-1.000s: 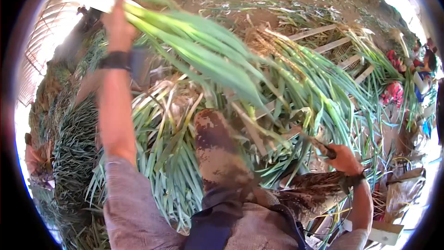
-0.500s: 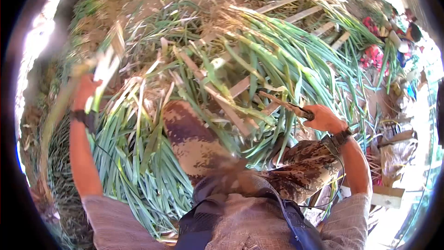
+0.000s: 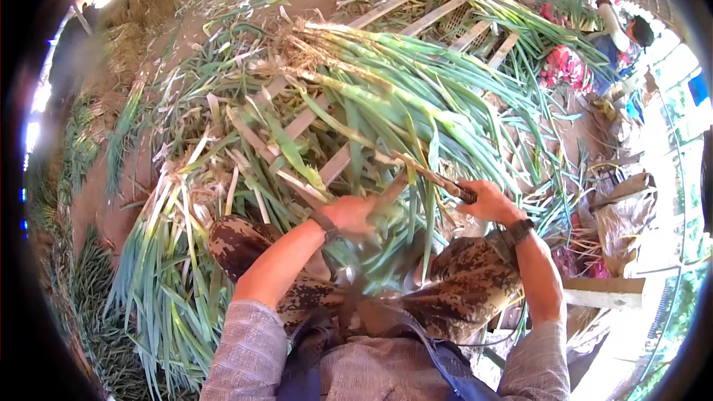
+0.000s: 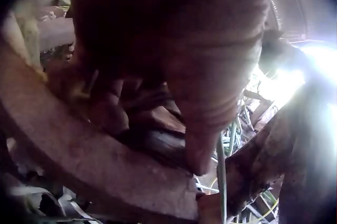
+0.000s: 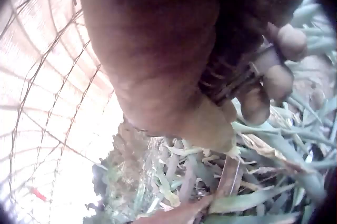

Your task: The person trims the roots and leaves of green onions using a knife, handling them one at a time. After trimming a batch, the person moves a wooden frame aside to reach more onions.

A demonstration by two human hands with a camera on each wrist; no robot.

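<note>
Camouflage trousers fill the bottom centre of the frame, knees apart. Just above them the left hand reaches into the near leaves of the green onions; it is blurred, so I cannot tell whether its fingers are closed. Right of centre the right hand is clamped on a knife, fingers curled round the dark handle and the blade pointing up-left into the stalks. The onions lie heaped across the middle. More leaves sprawl at lower left. Wooden slats show behind the heap, and another person bends at upper right.
</note>
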